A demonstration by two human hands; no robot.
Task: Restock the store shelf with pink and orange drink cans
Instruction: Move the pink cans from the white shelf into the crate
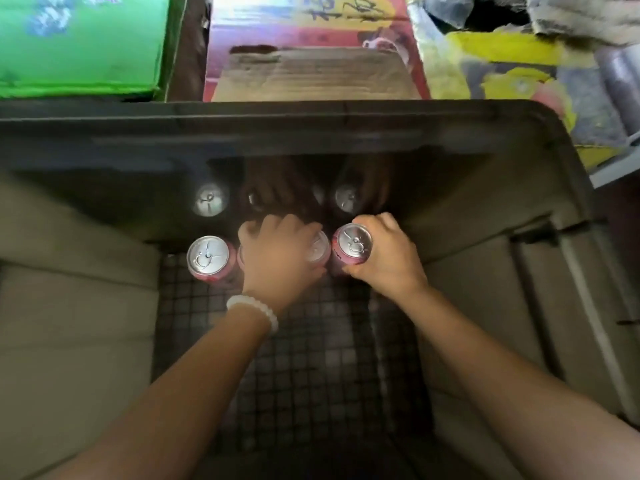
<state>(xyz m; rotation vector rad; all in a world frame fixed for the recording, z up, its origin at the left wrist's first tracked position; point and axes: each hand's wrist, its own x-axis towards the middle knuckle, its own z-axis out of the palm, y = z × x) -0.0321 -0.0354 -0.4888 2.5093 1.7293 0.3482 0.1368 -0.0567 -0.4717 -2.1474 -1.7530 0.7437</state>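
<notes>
Both hands reach down into a deep grey crate [540, 174] with a gridded floor. My left hand [280, 258], with a white bead bracelet on its wrist, covers and grips a pink can [318, 249] from above. My right hand [388, 258] wraps around another pink can [351, 245], whose silver top shows. A third pink can [207, 259] stands loose to the left of my left hand. The glossy far wall of the crate mirrors the can tops and hands.
Beyond the crate stand a green carton [79, 43] at the left, a pink and orange cardboard carton [311, 64] in the middle, and yellow plastic-wrapped packs [502, 64] at the right. The crate's gridded floor [304, 358] lies between my forearms.
</notes>
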